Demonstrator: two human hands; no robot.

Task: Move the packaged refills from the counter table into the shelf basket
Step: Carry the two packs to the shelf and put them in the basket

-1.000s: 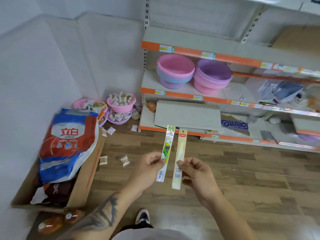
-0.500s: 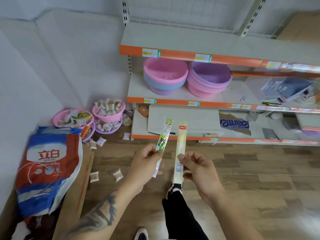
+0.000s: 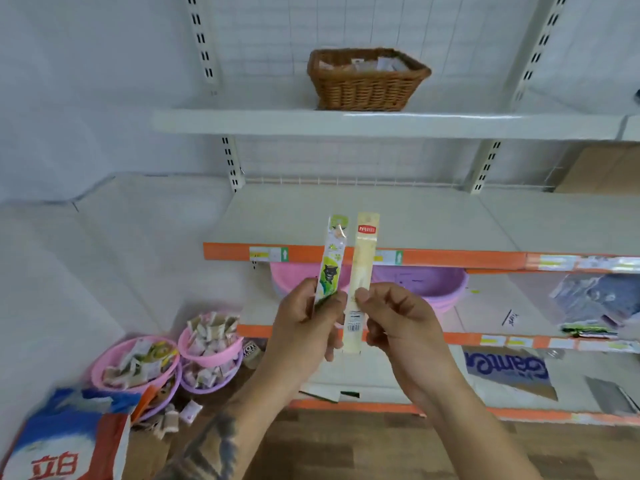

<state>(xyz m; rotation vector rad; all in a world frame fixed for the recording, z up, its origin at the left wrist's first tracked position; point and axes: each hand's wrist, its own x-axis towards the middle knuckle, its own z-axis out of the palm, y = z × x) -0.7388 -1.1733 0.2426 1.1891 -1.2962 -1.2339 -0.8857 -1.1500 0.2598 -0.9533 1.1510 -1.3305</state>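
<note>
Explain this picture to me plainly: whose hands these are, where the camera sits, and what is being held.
There is no machine here. A person wears a camera on the head, so the single view looks forward and down at their own two bare hands. The left hand pinches a green stick packet with a cat printed on it; the right hand pinches a pale yellow stick packet. Both packets stand upright, side by side. Ahead stand shop shelves, with a wicker basket on the top shelf, holding some packets already. Pink tubs of small sachets sit on the floor at the left.

2 upright refill sticks [image 3: 332, 261], wicker basket [image 3: 367, 84] on top shelf
</note>
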